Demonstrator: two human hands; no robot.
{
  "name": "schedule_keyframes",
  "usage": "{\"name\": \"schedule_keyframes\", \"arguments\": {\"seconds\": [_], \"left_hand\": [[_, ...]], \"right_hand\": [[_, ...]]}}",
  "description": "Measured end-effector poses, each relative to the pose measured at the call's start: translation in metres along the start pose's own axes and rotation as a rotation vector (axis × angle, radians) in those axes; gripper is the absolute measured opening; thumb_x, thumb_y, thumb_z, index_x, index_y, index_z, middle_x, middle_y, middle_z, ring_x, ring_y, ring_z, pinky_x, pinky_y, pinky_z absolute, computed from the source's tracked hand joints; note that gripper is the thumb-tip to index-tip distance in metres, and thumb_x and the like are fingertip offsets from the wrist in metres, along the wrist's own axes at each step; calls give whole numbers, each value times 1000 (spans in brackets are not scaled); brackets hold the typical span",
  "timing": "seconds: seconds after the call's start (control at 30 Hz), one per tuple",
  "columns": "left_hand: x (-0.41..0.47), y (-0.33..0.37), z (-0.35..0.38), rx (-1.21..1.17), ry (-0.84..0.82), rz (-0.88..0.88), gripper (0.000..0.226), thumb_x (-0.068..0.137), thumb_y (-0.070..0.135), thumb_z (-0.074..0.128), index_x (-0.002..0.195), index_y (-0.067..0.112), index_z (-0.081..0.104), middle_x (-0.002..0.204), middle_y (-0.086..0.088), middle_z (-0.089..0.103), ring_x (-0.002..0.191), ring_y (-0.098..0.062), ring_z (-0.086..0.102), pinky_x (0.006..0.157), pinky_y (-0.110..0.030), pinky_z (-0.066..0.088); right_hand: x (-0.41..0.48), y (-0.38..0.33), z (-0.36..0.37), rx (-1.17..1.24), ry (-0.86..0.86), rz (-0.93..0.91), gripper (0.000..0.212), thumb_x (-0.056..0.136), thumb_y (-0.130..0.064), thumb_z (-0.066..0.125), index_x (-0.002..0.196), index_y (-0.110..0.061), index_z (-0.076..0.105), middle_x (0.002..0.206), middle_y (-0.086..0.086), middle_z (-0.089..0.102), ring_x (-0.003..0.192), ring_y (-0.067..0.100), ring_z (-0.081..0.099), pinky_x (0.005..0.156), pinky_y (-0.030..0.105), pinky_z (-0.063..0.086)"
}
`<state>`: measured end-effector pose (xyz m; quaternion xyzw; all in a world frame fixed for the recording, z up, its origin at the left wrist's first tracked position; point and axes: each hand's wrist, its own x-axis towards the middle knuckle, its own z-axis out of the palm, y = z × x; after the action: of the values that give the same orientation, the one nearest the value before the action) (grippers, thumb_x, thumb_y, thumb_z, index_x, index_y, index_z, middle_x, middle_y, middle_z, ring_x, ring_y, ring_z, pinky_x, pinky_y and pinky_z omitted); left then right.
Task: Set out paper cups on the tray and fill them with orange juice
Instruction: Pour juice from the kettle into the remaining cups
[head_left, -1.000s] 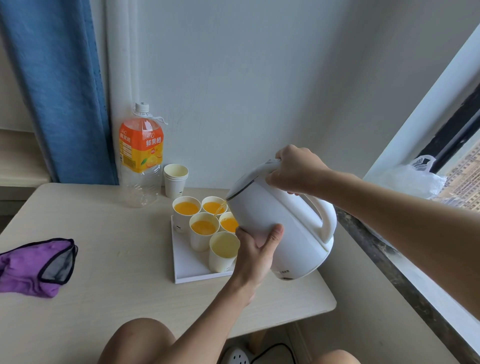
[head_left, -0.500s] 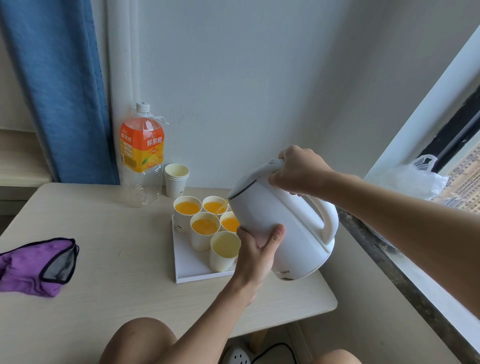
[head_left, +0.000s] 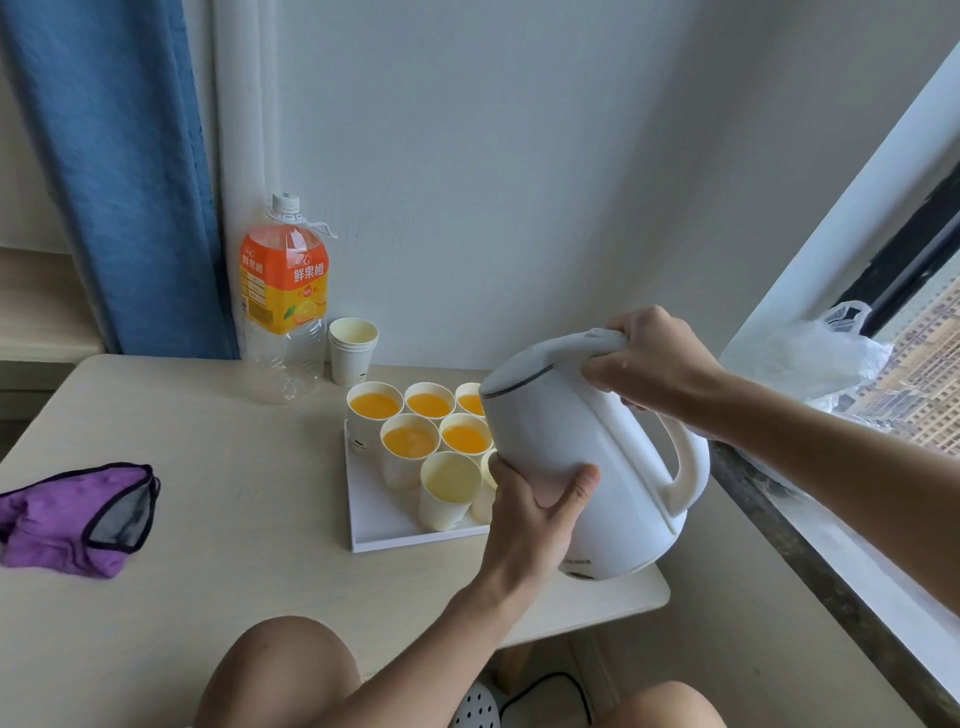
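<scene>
A person seated at a pale table (head_left: 208, 467) holds a white electric kettle (head_left: 582, 467) with both hands, tilted toward a white tray (head_left: 379, 525) at the centre of the view. The right hand (head_left: 649, 364), at 2 o'clock from the tray, has its fingers closed around the top of the kettle's handle. The left hand (head_left: 535, 514) cups the kettle's lower body, thumb and fingers spread against it.

On the tray stand paper cups. Five cups (head_left: 410, 441) at its far side hold orange juice. The nearest cup (head_left: 449, 488) looks empty, and another beside it is mostly hidden behind the kettle.

At 11 o'clock from the tray, a large orange juice bottle (head_left: 283, 301) stands capped and appears nearly empty. Just right of it sits a stack of spare cups (head_left: 353, 351). A purple cloth (head_left: 67, 519) lies at 9 o'clock.
</scene>
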<state>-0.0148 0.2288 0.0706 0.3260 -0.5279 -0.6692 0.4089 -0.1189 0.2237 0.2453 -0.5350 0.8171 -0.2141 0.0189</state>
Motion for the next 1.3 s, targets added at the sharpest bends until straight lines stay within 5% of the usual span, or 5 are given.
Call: {"name": "schedule_keyframes", "arguments": {"seconds": [0.23, 0.5, 1.03, 1.3], "left_hand": [[-12, -5, 11, -48, -21, -95, 65, 87, 39, 78, 127, 13, 34, 127, 11, 56, 112, 5, 58, 82, -7, 50], [-16, -12, 16, -122, -49, -150, 59, 85, 45, 80, 115, 23, 34, 131, 7, 60, 116, -3, 61, 103, -40, 54], [-23, 0, 16, -108, -82, -172, 63, 90, 42, 73, 126, 16, 29, 127, 10, 57, 112, -3, 59, 94, -32, 56], [-24, 0, 18, -153, -84, -182, 69, 81, 47, 76, 123, 17, 30, 124, 12, 55, 116, -7, 59, 102, -45, 56]], "right_hand": [[-2, 3, 4, -65, -87, 10, 10, 70, -12, 59, 60, -15, 57, 47, 2, 55, 42, 21, 51, 47, 27, 45], [0, 1, 11, -169, -121, 18, 9, 70, -13, 58, 61, -13, 54, 55, 5, 57, 51, 26, 54, 53, 30, 47], [0, -1, 10, -236, -147, -13, 7, 73, -19, 59, 67, -14, 57, 65, 5, 61, 71, 31, 65, 64, 36, 56], [0, -1, 10, -263, -164, -19, 10, 75, -19, 58, 68, -14, 54, 68, 4, 58, 64, 26, 55, 54, 27, 43]]}}
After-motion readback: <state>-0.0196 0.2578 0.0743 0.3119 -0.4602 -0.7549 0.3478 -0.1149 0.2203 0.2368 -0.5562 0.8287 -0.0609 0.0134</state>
